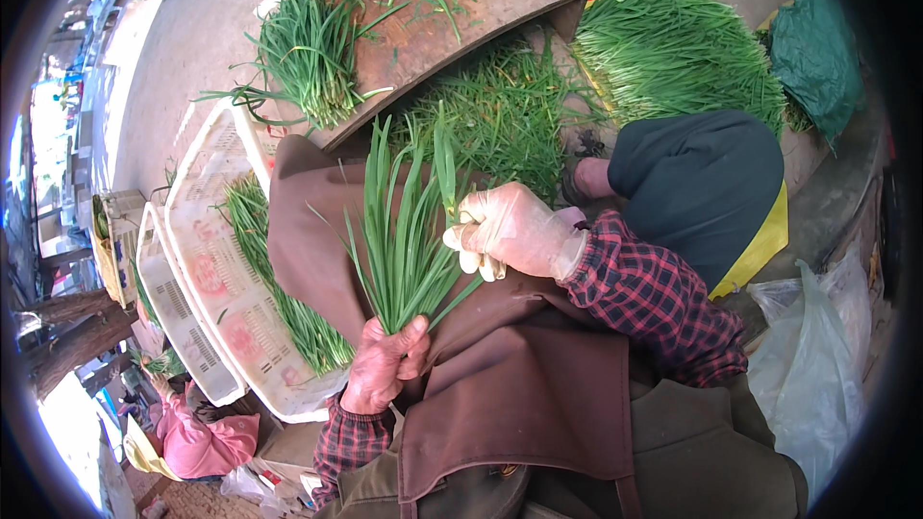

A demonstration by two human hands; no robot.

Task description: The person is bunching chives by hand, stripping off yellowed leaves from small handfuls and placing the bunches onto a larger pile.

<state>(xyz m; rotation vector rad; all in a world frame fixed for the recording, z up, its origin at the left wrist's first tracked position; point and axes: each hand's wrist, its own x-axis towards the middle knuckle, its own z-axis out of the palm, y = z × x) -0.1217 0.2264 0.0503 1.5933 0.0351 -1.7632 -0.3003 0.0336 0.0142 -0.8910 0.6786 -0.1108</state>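
Note:
My bare left hand (380, 365) is closed round the lower ends of a bunch of garlic chives (404, 240), whose green leaves fan upward above my brown apron (519, 404). Beside the bunch, my right hand (519, 231), in a pale thin glove, has its fingers curled in a pinch. One garlic chive leaf (446, 168) runs down to those fingertips, its lower part yellowish. The glove hides how far the leaf goes into the grip.
A low board (413, 48) bears a chive pile (308, 48). White plastic crates (221, 269) stand left, one holding chives. Loose trimmings (510, 115) lie under the board. A large chive heap (673, 53) rests on yellow sacking at right. Another person in pink (202, 437) sits lower left.

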